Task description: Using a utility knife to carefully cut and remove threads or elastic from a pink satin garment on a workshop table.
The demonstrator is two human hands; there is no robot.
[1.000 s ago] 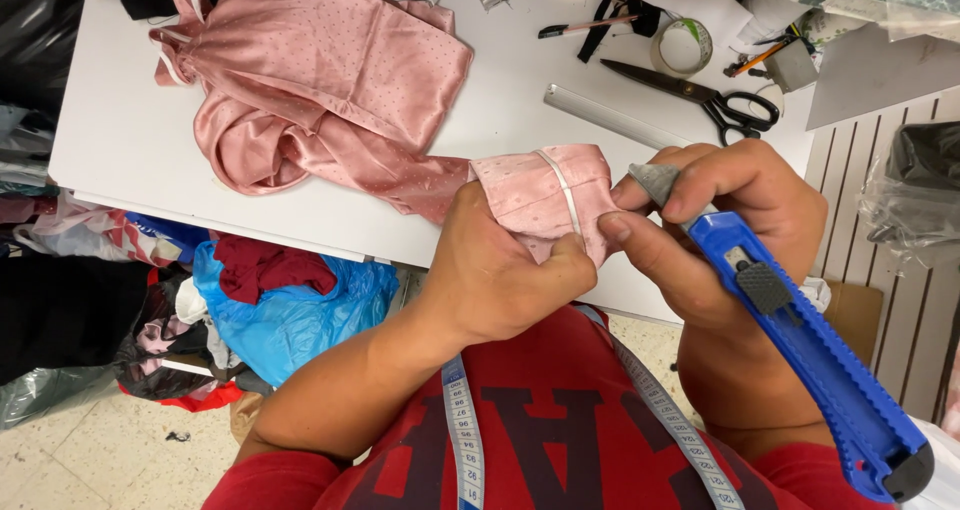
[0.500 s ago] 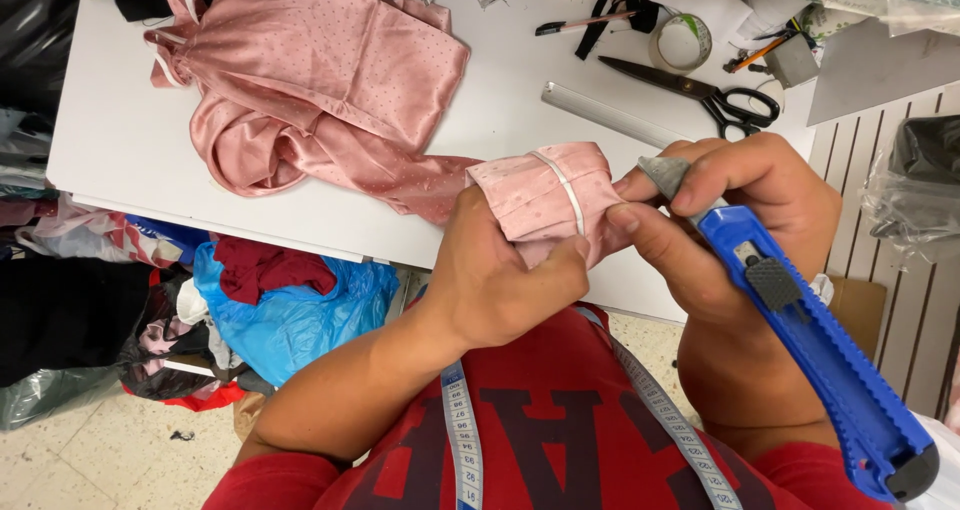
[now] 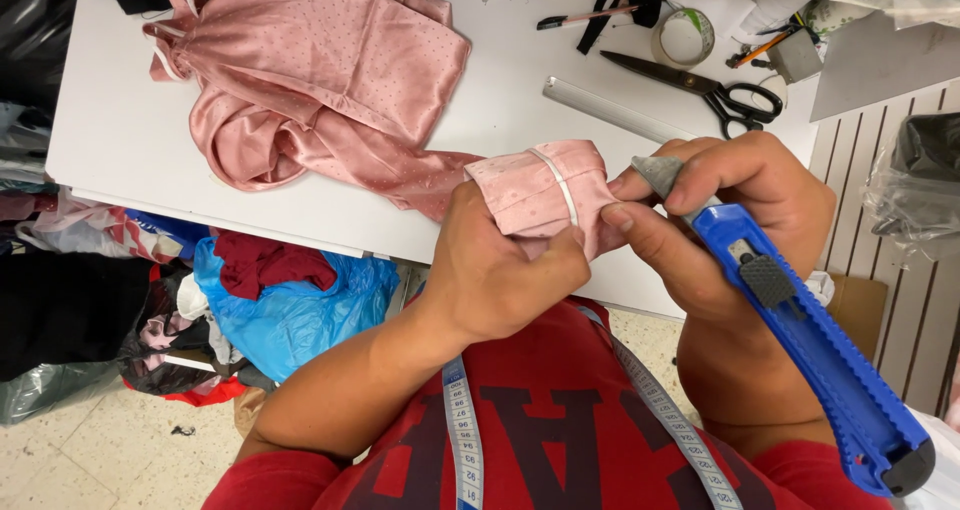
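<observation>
While the left hand (image 3: 500,275) bunches a fold of pink cloth (image 3: 545,195) in a tight grip at the near edge of the white tabletop (image 3: 120,140), the rest of that cloth (image 3: 320,80) trails away to the left of the fold and lies spread over the tabletop. A narrow white band crosses the held fold. Below and left of the fold, under the tabletop's edge, sits a blue plastic bag (image 3: 300,310) with dark red fabric on it. A measuring tape (image 3: 465,440) hangs over the person's red shirt, below the fold. Just right of the fold, the right hand (image 3: 730,220) holds a blue utility knife (image 3: 800,335), its grip closed round the handle; the grey tip touches the fold's right edge, with thumb and forefinger pinched beside it. Beyond the fold, farther back on the tabletop, lie a metal ruler (image 3: 610,110), black-handled scissors (image 3: 700,85) and a roll of tape (image 3: 685,38).
</observation>
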